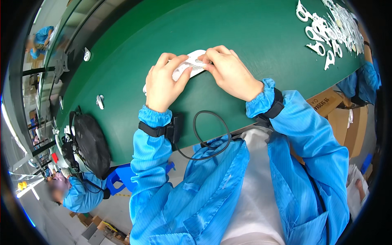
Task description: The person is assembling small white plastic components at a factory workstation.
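A white perforated piece [196, 66] is held over the green table's [245, 106] middle. The left hand [163, 81] grasps its left part, likely steadying it; the right hand [233, 74] pinches its other end, seemingly for fine control. White ring-ended parts [326, 32] heap at the table's far right; a black bag [92, 141] lies at its left.

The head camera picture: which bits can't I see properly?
Head view: white perforated part, partly hidden by the left hand and right hand.
Head view: white pieces at upper right, too small and overlapped to count.
Head view: co-worker at right, cut off by dark rim.
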Demonstrator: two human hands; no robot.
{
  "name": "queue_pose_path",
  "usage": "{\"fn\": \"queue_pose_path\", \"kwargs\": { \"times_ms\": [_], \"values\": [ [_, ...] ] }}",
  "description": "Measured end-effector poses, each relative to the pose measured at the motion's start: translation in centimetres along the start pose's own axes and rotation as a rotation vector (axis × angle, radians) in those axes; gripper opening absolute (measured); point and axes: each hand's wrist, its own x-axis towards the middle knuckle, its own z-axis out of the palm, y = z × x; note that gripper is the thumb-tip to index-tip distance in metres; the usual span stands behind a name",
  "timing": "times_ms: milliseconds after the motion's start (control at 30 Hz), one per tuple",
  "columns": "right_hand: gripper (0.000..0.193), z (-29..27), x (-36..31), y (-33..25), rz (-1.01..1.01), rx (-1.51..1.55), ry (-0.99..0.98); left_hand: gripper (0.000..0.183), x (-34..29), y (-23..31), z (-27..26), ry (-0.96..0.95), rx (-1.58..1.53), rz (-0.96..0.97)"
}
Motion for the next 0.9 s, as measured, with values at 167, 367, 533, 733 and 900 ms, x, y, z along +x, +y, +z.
{"fn": "queue_pose_path", "kwargs": {
  "times_ms": [167, 367, 533, 733, 900],
  "values": [
    [0.008, 0.1, 0.0, 0.2, 0.026, 0.01, 0.001, 0.027, -0.1, -0.5, 0.3, -0.011, 0.001, -0.024],
    [0.011, 0.3, 0.0, 0.7, -0.091, -0.12, 0.016, 0.025, -0.2, -0.3, 0.1, -0.007, 0.025, -0.001],
    [0.014, 0.9, 0.1, 0.8, -0.07, -0.085, -0.002, 0.025, -0.4, -0.2, 0.3, 0.026, 0.063, 0.004],
    [0.014, -0.1, 1.0, 0.3, 0.015, -0.163, -0.163, 0.028, 0.1, -1.0, 0.4, 0.002, 0.117, 0.108],
    [0.027, -1.2, 0.2, 0.0, -0.056, -0.149, -0.257, 0.031, -0.9, -1.3, 0.6, -0.005, 0.214, 0.213]
  ]
}}
